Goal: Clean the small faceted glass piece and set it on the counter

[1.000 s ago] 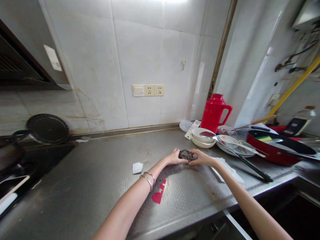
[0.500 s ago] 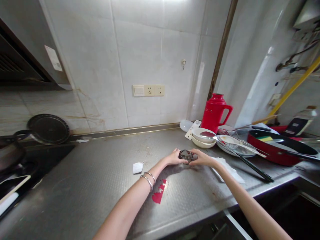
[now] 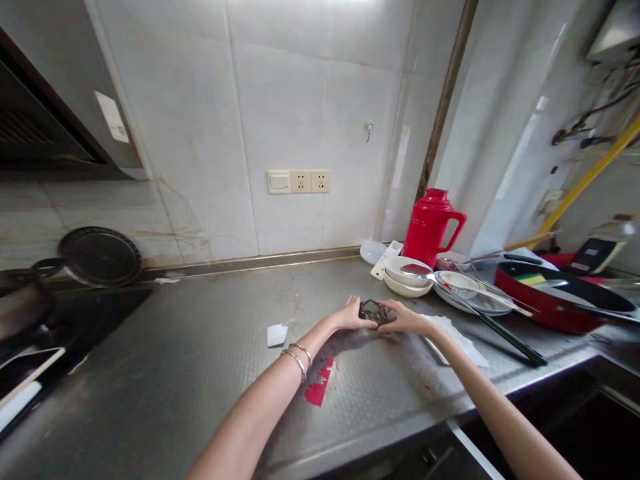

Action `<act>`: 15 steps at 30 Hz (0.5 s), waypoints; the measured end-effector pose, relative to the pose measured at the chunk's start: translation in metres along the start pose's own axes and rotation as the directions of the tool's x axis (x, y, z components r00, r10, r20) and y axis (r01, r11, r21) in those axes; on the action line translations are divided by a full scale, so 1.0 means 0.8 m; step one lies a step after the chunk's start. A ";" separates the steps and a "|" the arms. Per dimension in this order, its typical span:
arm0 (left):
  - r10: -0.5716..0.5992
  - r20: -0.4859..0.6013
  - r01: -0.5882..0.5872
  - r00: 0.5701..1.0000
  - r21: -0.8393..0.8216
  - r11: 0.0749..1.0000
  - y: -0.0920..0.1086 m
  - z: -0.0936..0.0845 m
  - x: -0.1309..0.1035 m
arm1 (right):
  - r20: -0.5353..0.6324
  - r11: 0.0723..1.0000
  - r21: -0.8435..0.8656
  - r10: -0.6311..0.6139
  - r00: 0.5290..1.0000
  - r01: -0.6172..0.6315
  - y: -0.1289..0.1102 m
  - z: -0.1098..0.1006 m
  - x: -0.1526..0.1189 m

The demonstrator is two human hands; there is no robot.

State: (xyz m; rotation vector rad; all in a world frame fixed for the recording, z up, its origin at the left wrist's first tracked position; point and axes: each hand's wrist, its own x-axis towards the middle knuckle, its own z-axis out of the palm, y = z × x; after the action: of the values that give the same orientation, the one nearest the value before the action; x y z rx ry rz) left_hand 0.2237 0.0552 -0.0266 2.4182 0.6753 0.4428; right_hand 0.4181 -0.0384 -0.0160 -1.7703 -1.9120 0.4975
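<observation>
A small dark, glassy object (image 3: pixel 373 311) is held between my two hands over the metal counter (image 3: pixel 200 347), right of the middle of the view. My left hand (image 3: pixel 351 315) grips its left side, with bracelets on that wrist. On its right side, the fingers of my right hand (image 3: pixel 397 316) are closed against it. What the object is I cannot make out. A white paper sheet (image 3: pixel 463 343) lies just right of my right hand, partly under the forearm. Left of my left hand sits a small white piece (image 3: pixel 277 335), and a torn red patch (image 3: pixel 319 385) is nearer the front.
Stacked bowls (image 3: pixel 407 288), a red thermos (image 3: pixel 431 227), plates with utensils (image 3: pixel 467 293) and a red pan (image 3: pixel 550 300) crowd the right side. A stove (image 3: pixel 95 313) with a pot is at far left. The sink (image 3: pixel 585 413) lies at lower right.
The view has shifted very slightly. Both hands stay around the dark object, which looks slightly tilted compared with before.
</observation>
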 end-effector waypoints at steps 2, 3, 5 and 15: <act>-0.009 -0.013 0.009 1.000 -0.015 1.000 0.000 -0.001 -0.001 | 0.005 0.999 0.004 0.035 0.999 -0.035 0.002 -0.003 -0.002; -0.012 -0.009 0.012 1.000 -0.020 1.000 -0.001 -0.003 -0.002 | -0.002 0.999 0.007 0.045 0.999 -0.045 0.003 -0.006 -0.003; -0.041 0.019 0.041 0.999 -0.021 0.999 -0.005 -0.010 -0.007 | -0.047 0.999 0.014 0.032 0.998 -0.031 0.001 -0.014 -0.001; -0.304 -0.154 0.321 0.940 0.104 0.941 -0.081 -0.096 -0.096 | -0.391 0.971 0.000 -0.219 0.894 0.238 -0.087 -0.006 0.041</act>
State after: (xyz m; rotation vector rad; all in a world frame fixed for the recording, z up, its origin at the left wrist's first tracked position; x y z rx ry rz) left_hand 0.1031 0.0922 -0.0191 2.3528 1.1607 0.4448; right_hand 0.3626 -0.0126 0.0305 -1.4548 -1.7719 0.0930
